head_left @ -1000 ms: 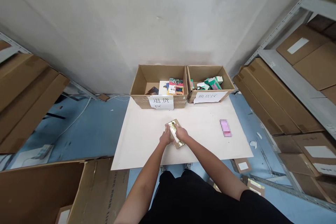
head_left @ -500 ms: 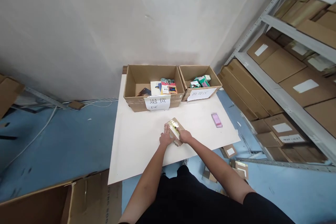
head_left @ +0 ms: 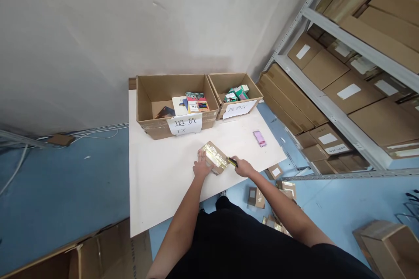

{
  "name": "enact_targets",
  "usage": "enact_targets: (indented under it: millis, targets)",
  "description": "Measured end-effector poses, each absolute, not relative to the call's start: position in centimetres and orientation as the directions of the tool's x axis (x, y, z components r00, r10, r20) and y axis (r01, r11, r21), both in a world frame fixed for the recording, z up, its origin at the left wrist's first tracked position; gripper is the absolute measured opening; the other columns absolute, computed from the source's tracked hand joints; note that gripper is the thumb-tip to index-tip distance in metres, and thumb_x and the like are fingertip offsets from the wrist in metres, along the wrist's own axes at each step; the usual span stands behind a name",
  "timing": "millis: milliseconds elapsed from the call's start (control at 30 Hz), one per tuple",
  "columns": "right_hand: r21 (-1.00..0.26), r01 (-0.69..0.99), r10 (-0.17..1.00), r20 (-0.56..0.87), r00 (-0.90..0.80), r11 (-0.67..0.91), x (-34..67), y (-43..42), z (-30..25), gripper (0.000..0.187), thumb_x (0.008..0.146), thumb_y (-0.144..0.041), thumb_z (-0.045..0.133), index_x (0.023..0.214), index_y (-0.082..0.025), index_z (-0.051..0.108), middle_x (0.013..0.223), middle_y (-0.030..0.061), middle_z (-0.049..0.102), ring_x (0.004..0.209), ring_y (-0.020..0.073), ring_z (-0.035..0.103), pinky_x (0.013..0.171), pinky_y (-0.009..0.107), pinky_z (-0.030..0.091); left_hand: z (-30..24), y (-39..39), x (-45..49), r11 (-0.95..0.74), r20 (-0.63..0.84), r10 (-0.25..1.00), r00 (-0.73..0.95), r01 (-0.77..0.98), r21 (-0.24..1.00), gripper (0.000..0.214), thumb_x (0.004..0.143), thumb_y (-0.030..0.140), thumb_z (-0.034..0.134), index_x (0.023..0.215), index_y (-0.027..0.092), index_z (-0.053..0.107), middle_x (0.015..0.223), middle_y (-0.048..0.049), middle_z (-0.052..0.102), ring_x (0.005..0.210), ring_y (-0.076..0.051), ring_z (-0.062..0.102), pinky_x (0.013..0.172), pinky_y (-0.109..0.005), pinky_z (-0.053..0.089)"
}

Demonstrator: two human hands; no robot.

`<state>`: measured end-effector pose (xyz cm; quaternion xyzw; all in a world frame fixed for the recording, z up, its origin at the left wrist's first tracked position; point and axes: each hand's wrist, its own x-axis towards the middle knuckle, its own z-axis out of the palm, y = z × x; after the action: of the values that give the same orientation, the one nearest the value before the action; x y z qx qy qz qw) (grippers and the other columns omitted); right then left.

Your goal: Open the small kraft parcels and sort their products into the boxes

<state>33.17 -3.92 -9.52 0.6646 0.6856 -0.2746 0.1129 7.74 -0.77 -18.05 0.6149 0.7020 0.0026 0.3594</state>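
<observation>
A small cardboard box with shiny yellowish tape across its top lies on the white table. My left hand holds the box at its left end, its fingers along the top and side and the thumb toward the near edge. In my right hand, closed, is a yellow-and-black utility knife. Its front end points left, close to the box's right end; whether the blade touches the tape is too small to tell.
Two open cartons with handwritten paper labels stand at the back: the left carton holds booklets, the right carton green-and-white boxes. A blurred pink item lies at right. Shelving with cartons rises beyond; small boxes lie on the floor.
The box has turned so that its long side lies more crosswise. My right hand has moved from the box's top to beyond its right end, bringing the knife into clear view. The camera view has shifted right.
</observation>
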Motion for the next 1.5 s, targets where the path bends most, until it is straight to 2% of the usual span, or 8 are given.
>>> enact_targets:
  millis: [100, 233, 400, 567, 700, 867, 1033, 1500]
  targets:
    - [-0.293, 0.931, 0.916, -0.392, 0.089, -0.216, 32.8, -3.5, -10.8, 0.068, 0.103, -0.041, 0.049, 0.165, -0.024, 0.026, 0.12, 0.0138, 0.075, 0.108, 0.0324, 0.073, 0.086, 0.036, 0.05, -17.6, -1.4, 9.7, 0.242, -0.481, 0.876, -0.031, 0.892, 0.383, 0.11, 0.086, 0.074, 0.056, 0.172, 0.029, 0.007, 0.18, -0.0036, -0.01, 0.133, -0.043, 0.052, 0.105, -0.053, 0.05]
    - [-0.294, 0.869, 0.856, -0.459, 0.238, -0.399, 30.7, -2.0, -14.5, 0.086, 0.102, -0.054, 0.051, 0.169, -0.017, 0.012, 0.133, 0.0201, 0.069, 0.119, 0.0346, 0.07, 0.094, 0.039, 0.051, -17.6, -3.3, 13.0, 0.266, -0.439, 0.891, -0.116, 0.916, 0.299, 0.102, 0.096, 0.07, 0.043, 0.171, 0.01, 0.008, 0.178, -0.024, 0.0, 0.134, -0.045, 0.053, 0.105, -0.054, 0.05]
    - [-0.378, 0.85, 0.882, -0.431, 0.189, -0.366, 29.6, 1.7, -17.1, 0.084, 0.104, -0.045, 0.049, 0.17, -0.017, 0.007, 0.139, 0.0197, 0.065, 0.124, 0.031, 0.068, 0.1, 0.037, 0.049, -18.2, -6.4, 14.0, 0.27, -0.413, 0.897, -0.156, 0.934, 0.234, 0.087, 0.101, 0.058, 0.041, 0.169, 0.007, 0.021, 0.166, -0.031, 0.032, 0.135, -0.045, 0.053, 0.102, -0.054, 0.052]
    - [-0.588, 0.741, 0.918, -0.384, 0.098, -0.325, 31.3, 4.7, -17.6, 0.065, 0.105, -0.044, 0.05, 0.163, -0.024, 0.031, 0.134, 0.0105, 0.071, 0.121, 0.0263, 0.069, 0.099, 0.033, 0.051, -17.4, -6.4, 13.1, 0.178, -0.361, 0.928, -0.095, 0.962, 0.205, 0.063, 0.102, 0.041, 0.046, 0.158, 0.013, 0.046, 0.153, -0.0256, 0.051, 0.143, -0.044, 0.044, 0.108, -0.057, 0.048]
    - [-0.72, 0.575, 0.895, -0.444, 0.047, -0.388, 34.2, 4.9, -18.2, 0.039, 0.108, -0.035, 0.038, 0.144, -0.025, 0.048, 0.114, 0.0027, 0.076, 0.087, 0.0174, 0.075, 0.085, 0.028, 0.056, -17.0, -3.8, 13.5, 0.079, -0.332, 0.943, 0.004, 0.969, 0.236, 0.065, 0.103, 0.036, 0.042, 0.166, 0.021, 0.037, 0.172, -0.0155, 0.034, 0.16, -0.038, 0.024, 0.123, -0.057, 0.035]
    - [-0.732, 0.495, 0.811, -0.578, -0.088, -0.468, 37.7, 4.4, -18.7, 0.024, 0.105, -0.031, 0.047, 0.126, -0.023, 0.055, 0.084, -0.0043, 0.07, 0.05, 0.0095, 0.058, 0.055, 0.02, 0.048, -18.2, -1.9, 13.5, 0.095, -0.398, 0.917, 0.017, 0.961, 0.261, 0.068, 0.104, 0.045, 0.042, 0.17, 0.031, 0.027, 0.178, -0.0064, 0.023, 0.165, -0.035, 0.009, 0.13, -0.06, 0.019]
    - [-0.778, 0.46, 0.818, -0.55, -0.167, -0.429, 38.2, 4.5, -18.3, 0.019, 0.106, -0.037, 0.05, 0.109, -0.022, 0.061, 0.064, -0.0075, 0.057, 0.046, 0.0089, 0.049, 0.045, 0.017, 0.039, -19.4, -1.8, 12.8, 0.082, -0.399, 0.917, 0.019, 0.968, 0.235, 0.068, 0.105, 0.046, 0.041, 0.17, 0.034, 0.024, 0.178, -0.0044, 0.023, 0.165, -0.034, 0.008, 0.129, -0.061, 0.022]
    - [-0.798, 0.357, 0.724, -0.596, -0.347, -0.486, 41.1, 2.8, -19.1, 0.027, 0.095, -0.049, 0.064, 0.089, -0.024, 0.056, 0.056, -0.009, 0.055, 0.035, 0.0076, 0.041, 0.038, 0.019, 0.031, -19.7, -1.7, 12.9, 0.035, -0.389, 0.921, 0.009, 0.994, 0.107, 0.063, 0.107, 0.045, 0.038, 0.168, 0.031, 0.032, 0.177, -0.0053, 0.025, 0.163, -0.036, 0.017, 0.127, -0.057, 0.029]
